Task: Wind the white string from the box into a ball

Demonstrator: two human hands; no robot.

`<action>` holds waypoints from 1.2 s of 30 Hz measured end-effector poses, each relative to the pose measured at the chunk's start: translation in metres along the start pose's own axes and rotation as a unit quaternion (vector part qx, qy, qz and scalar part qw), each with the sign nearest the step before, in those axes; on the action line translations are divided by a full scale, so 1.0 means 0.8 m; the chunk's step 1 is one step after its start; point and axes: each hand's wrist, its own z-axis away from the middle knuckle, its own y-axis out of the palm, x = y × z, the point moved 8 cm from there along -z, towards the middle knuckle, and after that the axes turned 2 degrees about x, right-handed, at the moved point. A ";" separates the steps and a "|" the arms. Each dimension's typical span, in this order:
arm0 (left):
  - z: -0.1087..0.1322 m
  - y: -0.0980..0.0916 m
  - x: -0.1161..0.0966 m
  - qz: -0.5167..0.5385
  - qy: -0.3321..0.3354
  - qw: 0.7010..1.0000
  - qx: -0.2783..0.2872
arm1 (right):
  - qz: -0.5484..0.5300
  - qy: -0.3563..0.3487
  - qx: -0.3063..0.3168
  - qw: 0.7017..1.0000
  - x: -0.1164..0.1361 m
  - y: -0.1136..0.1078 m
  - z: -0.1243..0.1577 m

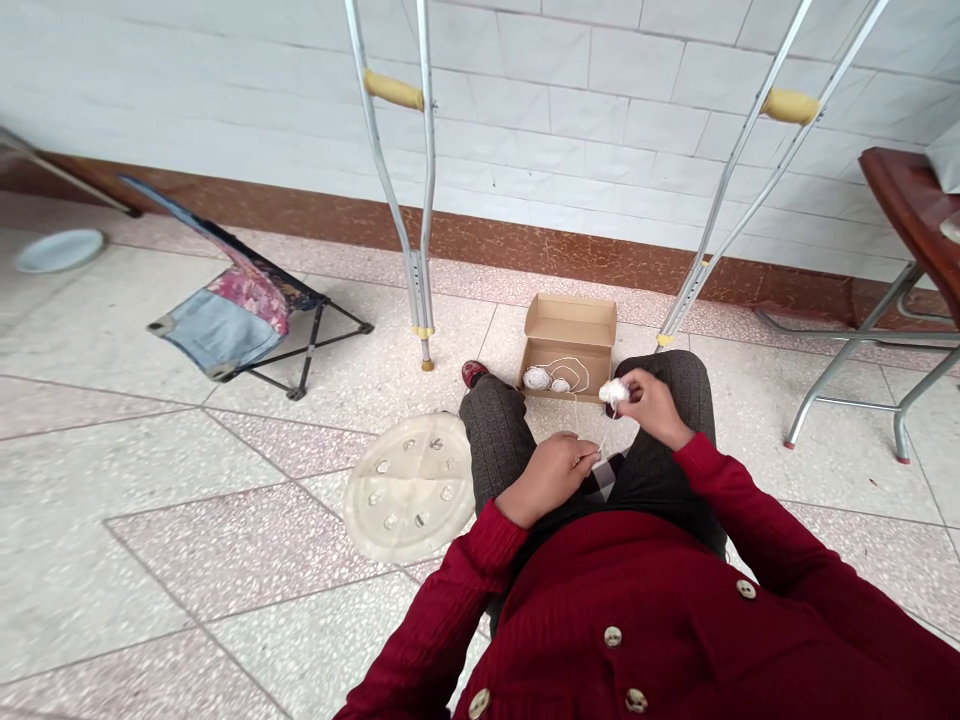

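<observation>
My right hand (654, 406) is closed on a small white ball of yarn (614, 391), held above my right knee. A strand of white yarn (604, 432) runs from that ball down to my left hand (553, 470), whose fingers pinch it over my lap. In front of my feet an open cardboard box (570, 318) sits on the floor, its lid tipped back. Inside it lie a larger white yarn ball (536, 378) and a smaller one (560, 385), with a loose loop of strand beside them. Another strand hangs over the box's near edge toward my left hand.
Two metal crutches (422, 270) (705, 262) with yellow grips lean at the tiled wall. A round cream lid-like disc (409, 490) lies left of my leg. A folding stool (238, 318) stands further left, and a brown table (911, 215) with metal legs at right.
</observation>
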 end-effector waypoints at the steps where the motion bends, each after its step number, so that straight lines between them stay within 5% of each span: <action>1: 0.000 -0.011 -0.002 -0.019 0.011 1.000 -0.019 | 0.035 -0.011 0.053 0.998 -0.005 0.017 0.009; 4: -0.005 -0.035 0.004 -0.044 0.028 0.997 -0.063 | 0.017 -0.018 0.216 0.976 -0.003 0.061 0.055; 6: -0.010 -0.036 0.015 -0.028 0.016 0.997 -0.064 | -0.065 0.007 0.263 0.963 0.011 0.069 0.076; 8: -0.015 -0.025 0.025 0.006 -0.009 0.998 -0.055 | -0.155 0.024 0.236 0.959 0.026 0.058 0.075; 12: -0.017 0.009 0.020 0.043 -0.030 0.999 -0.011 | -0.211 0.020 0.059 0.975 0.024 0.011 0.028; 17: -0.008 0.004 0.002 -0.001 -0.009 1.000 -0.008 | 0.068 -0.006 0.002 0.998 -0.004 0.011 0.001; 20: -0.007 -0.025 0.006 -0.021 0.008 0.999 -0.044 | 0.137 -0.041 0.112 0.983 -0.003 0.046 0.023; 23: -0.012 -0.044 0.016 0.000 0.012 0.998 -0.064 | 0.021 -0.011 0.243 0.970 0.008 0.072 0.057; 25: -0.017 -0.041 0.023 0.044 0.002 0.997 -0.060 | -0.080 0.018 0.262 0.961 0.023 0.069 0.068; 31: -0.016 0.006 0.032 0.155 -0.060 0.986 -0.032 | -0.246 0.027 0.127 0.961 0.050 0.020 0.029; 36: -0.004 0.019 0.015 0.122 -0.046 0.991 0.037 | -0.078 0.011 -0.023 0.997 0.006 -0.001 -0.007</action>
